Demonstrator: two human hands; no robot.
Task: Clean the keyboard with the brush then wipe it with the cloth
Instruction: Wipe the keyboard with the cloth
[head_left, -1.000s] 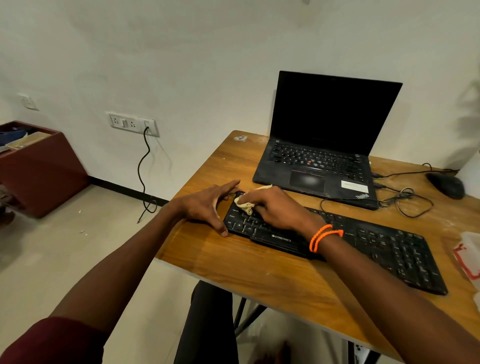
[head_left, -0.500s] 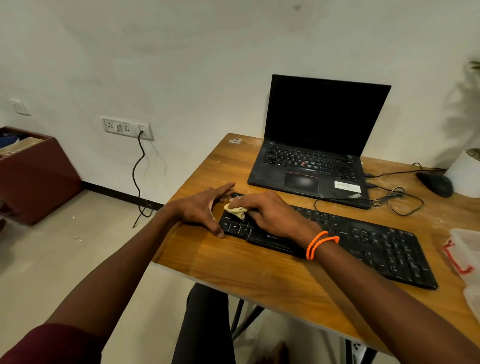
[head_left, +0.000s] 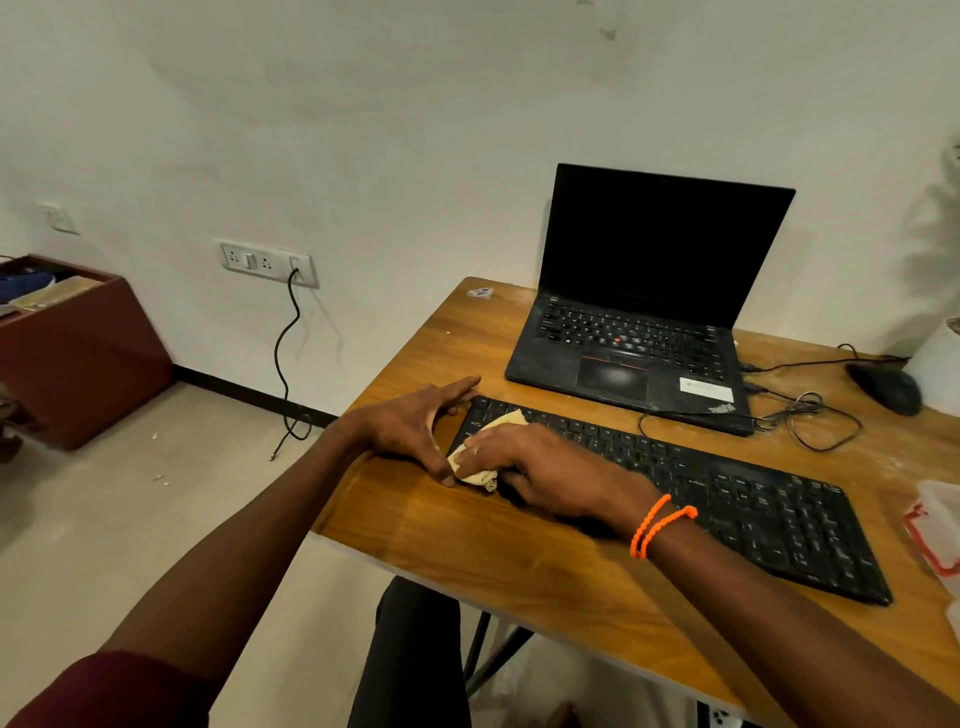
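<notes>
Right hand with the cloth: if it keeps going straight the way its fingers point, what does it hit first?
The right hand points left across the keyboard, pressing the cloth. First contact would likely be the left hand, braced at the keyboard's left end; its thumb looks almost against the cloth already.

wooden table (head_left: 519, 561), keyboard (head_left: 753, 499), laptop (head_left: 639, 364), mouse (head_left: 883, 387)

Office corner, laptop (head_left: 644, 322) on wooden desk (head_left: 519, 561), wall sockets (head_left: 265, 261)
</notes>
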